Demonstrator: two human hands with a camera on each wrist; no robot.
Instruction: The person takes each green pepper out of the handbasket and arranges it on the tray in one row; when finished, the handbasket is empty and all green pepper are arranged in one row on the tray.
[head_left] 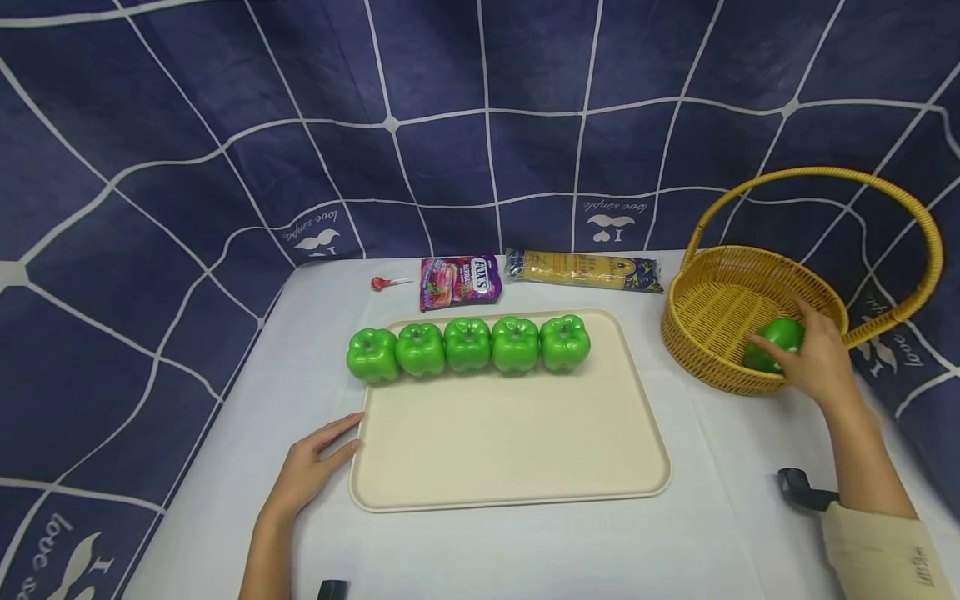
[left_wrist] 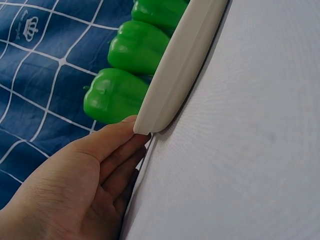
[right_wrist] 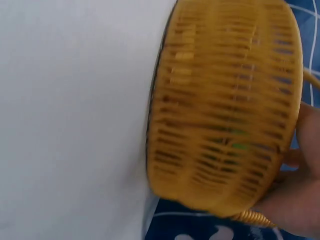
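Observation:
My left hand (head_left: 318,458) rests at the left edge of the cream tray (head_left: 510,450), its fingertips touching the rim. In the left wrist view, thumb and fingers of that hand (left_wrist: 75,185) meet the tray's corner, close to the green bell peppers (left_wrist: 115,95). My right hand (head_left: 819,354) reaches over the rim into the yellow wicker basket (head_left: 720,312), thumb and fingers spread about a green bell pepper (head_left: 786,333) inside. In the right wrist view the basket wall (right_wrist: 220,100) hides most of that pepper, and the fingertips do not show.
A row of several green bell peppers (head_left: 467,343) lines the tray's far edge, the leftmost overhanging its corner. Behind lie a red lollipop (head_left: 381,283), a purple candy bag (head_left: 459,282) and a yellow pasta packet (head_left: 585,270). The basket's tall handle (head_left: 817,172) arches up at right.

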